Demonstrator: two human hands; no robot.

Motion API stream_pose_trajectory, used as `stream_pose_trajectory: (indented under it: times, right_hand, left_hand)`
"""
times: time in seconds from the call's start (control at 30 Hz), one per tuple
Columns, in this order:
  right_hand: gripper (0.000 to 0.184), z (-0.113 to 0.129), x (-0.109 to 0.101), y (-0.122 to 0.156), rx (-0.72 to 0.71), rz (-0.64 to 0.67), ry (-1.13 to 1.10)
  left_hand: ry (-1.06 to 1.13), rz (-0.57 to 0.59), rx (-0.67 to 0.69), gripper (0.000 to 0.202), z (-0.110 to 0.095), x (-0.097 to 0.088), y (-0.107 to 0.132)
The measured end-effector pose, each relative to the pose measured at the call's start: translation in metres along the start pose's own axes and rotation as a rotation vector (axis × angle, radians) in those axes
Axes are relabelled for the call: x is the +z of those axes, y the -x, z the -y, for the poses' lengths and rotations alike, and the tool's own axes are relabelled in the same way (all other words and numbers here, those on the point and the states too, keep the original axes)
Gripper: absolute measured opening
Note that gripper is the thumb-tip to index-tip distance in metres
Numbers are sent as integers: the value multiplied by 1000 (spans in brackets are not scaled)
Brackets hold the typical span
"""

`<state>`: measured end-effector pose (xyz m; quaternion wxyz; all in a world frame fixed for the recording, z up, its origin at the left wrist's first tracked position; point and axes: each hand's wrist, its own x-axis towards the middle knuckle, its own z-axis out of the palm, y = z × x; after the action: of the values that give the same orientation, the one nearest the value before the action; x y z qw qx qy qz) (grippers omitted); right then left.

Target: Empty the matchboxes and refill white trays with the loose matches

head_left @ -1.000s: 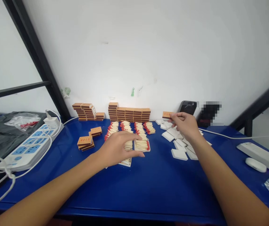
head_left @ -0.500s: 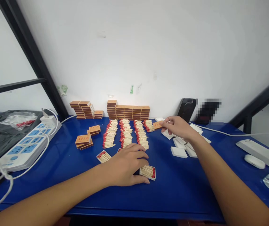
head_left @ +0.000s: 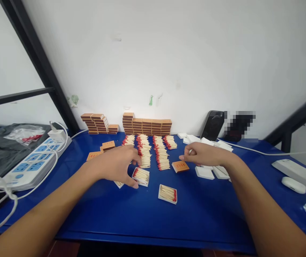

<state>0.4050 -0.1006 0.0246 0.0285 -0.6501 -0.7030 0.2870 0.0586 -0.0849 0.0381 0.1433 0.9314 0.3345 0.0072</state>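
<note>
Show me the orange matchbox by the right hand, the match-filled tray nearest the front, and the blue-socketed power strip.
Orange matchbox (head_left: 180, 166), head view, on its printed top.
Match-filled tray (head_left: 167, 200), head view, on its near rim.
Power strip (head_left: 35, 167), head view, on its socketed top.

Red characters on orange matchbox, too blurred to read

Diffuse light is falling evenly — pale wall is dimming toward the upper right corner. Matches are resolving fairly sharply; wide-angle stretch is elongating the forearms — mosaic blocks are masking a dark object at right.
</note>
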Motion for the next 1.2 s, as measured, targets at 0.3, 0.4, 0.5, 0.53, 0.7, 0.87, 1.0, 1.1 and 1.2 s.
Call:
stream_pose_trajectory:
  times: [0.3, 0.4, 0.5, 0.53, 0.7, 0.87, 1.0, 1.1, 1.2]
  right_hand:
    - [36, 28, 31, -12, -366, -263, -215]
    - [37, 46, 46, -9, -476, -188, -403]
    - [43, 58, 56, -5, -504, -191, -484]
    - [44, 60, 57, -4, -507, -209, -485]
    - [40, 59, 61, -5, -512, -256, -391]
    - [39, 54, 67, -13, -531, -249, -337]
    - [28, 56, 73, -15, -594, -261, -244]
    - [17, 59, 74, -13, -591, -211, -197]
    - [20, 61, 75, -11, -576, -187, -176]
  left_hand:
    - [52, -86, 64, 32, -7, 7, -9]
    - [23, -176, 50, 34, -7, 7, -11]
    - [-3, -259, 81, 35, -6, 11, -15]
    - [-5, -281, 102, 34, -5, 13, -17]
    - [-5, -316, 147, 37, 1, 18, -22]
    - [6, -302, 126, 43, 9, 17, -22]
    - [1, -168, 64, 43, 10, 15, -22]
    - [-14, -113, 47, 39, 6, 14, -20]
    - [-32, -108, 51, 38, 3, 14, -18]
